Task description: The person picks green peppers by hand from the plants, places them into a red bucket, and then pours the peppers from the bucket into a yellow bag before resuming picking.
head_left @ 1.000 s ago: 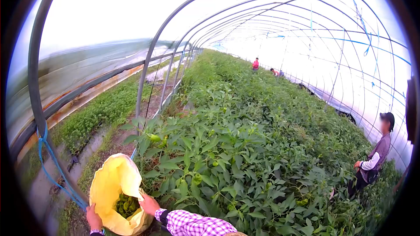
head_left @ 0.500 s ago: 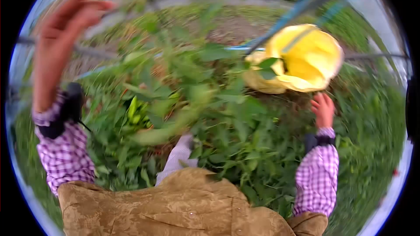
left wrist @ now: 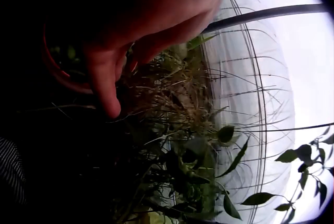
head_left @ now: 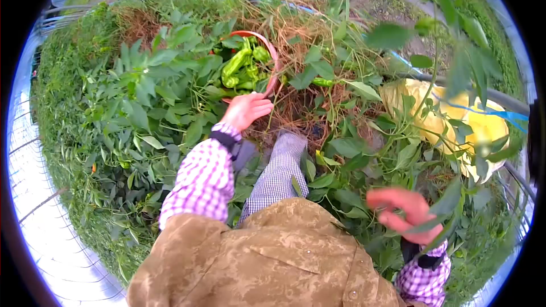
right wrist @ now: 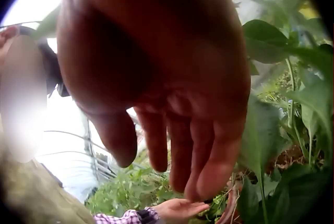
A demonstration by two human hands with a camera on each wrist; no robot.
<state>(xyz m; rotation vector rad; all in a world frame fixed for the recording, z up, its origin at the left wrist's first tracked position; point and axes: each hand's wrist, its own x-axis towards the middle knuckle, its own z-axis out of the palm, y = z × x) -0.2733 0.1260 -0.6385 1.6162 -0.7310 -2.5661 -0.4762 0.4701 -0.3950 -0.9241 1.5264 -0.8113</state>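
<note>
Hands (head_left: 245, 111) open; peppers (head_left: 238, 67) clear only from head.

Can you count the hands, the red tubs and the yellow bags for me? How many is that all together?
Hands: 2, the left hand and the right hand
Red tubs: 1, the red tub
Yellow bags: 1, the yellow bag
Total: 4

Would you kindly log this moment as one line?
left hand: open, by red bucket rim | right hand: open, empty | green peppers: inside bucket | yellow sack: to the right
</note>
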